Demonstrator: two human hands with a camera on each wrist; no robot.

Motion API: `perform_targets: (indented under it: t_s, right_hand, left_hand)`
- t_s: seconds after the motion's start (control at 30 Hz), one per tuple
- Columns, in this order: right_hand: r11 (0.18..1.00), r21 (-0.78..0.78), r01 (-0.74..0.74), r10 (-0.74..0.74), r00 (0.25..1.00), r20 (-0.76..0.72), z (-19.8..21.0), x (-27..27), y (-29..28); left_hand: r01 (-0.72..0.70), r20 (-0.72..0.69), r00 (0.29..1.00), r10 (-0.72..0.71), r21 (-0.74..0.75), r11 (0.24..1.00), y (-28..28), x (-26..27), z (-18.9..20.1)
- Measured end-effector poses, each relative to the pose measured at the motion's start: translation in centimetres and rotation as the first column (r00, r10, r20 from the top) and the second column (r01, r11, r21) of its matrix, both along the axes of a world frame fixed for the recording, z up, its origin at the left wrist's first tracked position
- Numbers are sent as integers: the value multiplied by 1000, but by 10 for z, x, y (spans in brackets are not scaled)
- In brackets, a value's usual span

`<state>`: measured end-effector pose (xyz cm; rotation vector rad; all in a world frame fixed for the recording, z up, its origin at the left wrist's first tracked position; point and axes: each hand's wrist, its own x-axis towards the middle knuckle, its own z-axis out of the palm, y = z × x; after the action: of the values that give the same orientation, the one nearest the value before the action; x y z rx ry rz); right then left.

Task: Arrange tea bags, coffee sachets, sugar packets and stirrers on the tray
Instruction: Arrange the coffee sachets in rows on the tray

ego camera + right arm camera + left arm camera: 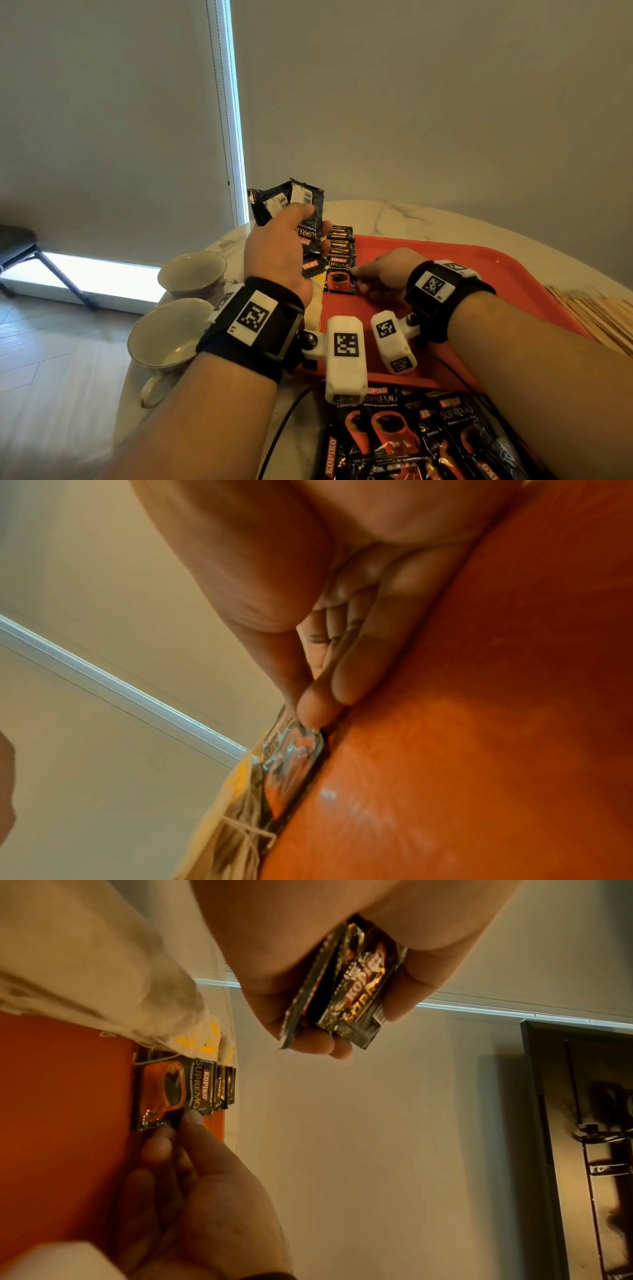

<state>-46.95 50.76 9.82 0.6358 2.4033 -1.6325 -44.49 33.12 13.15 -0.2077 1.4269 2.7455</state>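
Observation:
A red tray lies on the marble table. Along its left part runs an overlapping row of black coffee sachets. My right hand rests low on the tray and pinches the right edge of the frontmost sachet, thumb and fingertip meeting at its corner. My left hand hovers above the row's left side and grips several more sachets, which fan out above the fingers; they show again in the left wrist view as held sachets. White tea bags with yellow tags lie beside the row.
Two empty cups stand left of the tray near the table edge. A heap of loose sachets lies at the front. Wooden stirrers lie right of the tray. A black cable runs over the front edge.

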Motion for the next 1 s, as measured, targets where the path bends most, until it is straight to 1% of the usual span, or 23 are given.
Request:
perform_targets:
  t_s: [0.1,0.17,0.2,0.27,0.3,0.37,0.43,0.5,0.57,0.6,0.67,0.77,0.8,0.83,0.9,1.0]
  right_hand:
    - [997,-69,25,-26,1000,-12,2,2,-1]
    - [986,-154,62,-71,996,-52,5,6,0]
    - [975,-208,71,-93,991,-96,7,9,2]
    - [949,-310,55,-132,963,-234,13,16,7]
    - [937,-348,30,-143,942,-303,16,21,10]
    - [909,-413,-57,-121,913,-391,21,32,14]
    - [887,-434,-157,-50,903,-427,25,41,13]
    - [890,-399,-220,15,889,-457,27,47,8]
    - [899,-374,-229,18,872,-489,27,48,4]
    - [893,-394,-219,-7,868,-497,27,47,4]
    - [839,-506,-198,-102,858,-504,29,45,5]
    - [695,-689,-203,-271,814,-513,33,41,11]
    - [667,-712,-218,-304,793,-528,33,41,12]
    - [658,-713,-243,-317,769,-555,34,41,13]
    - [691,-657,-300,-281,726,-627,33,40,12]
    - [798,-497,-341,-155,681,-715,28,38,6]
  left_hand:
    - [56,-6,998,-56,38,998,0,1,0]
    - [100,-13,995,-100,41,994,2,1,-1]
    - [114,-14,993,-113,31,993,3,1,-2]
    - [140,-9,990,-140,-9,990,6,3,-2]
    - [156,-6,988,-156,-28,987,7,3,-2]
    - [186,-5,982,-187,-70,980,10,4,-3]
    - [199,-15,979,-203,-131,971,12,5,-5]
    - [211,-37,975,-220,-167,963,14,8,-6]
    - [211,-43,974,-221,-175,962,16,9,-7]
    - [207,-37,976,-215,-163,965,16,9,-7]
    - [175,-14,984,-178,-113,978,15,8,-5]
    - [93,22,995,-92,-49,994,13,3,-4]
    - [76,30,997,-75,-41,996,12,2,-5]
    - [64,38,997,-63,-42,997,11,0,-6]
    - [58,49,997,-55,-48,997,11,-2,-9]
    - [85,45,996,-83,-40,996,12,-2,-9]
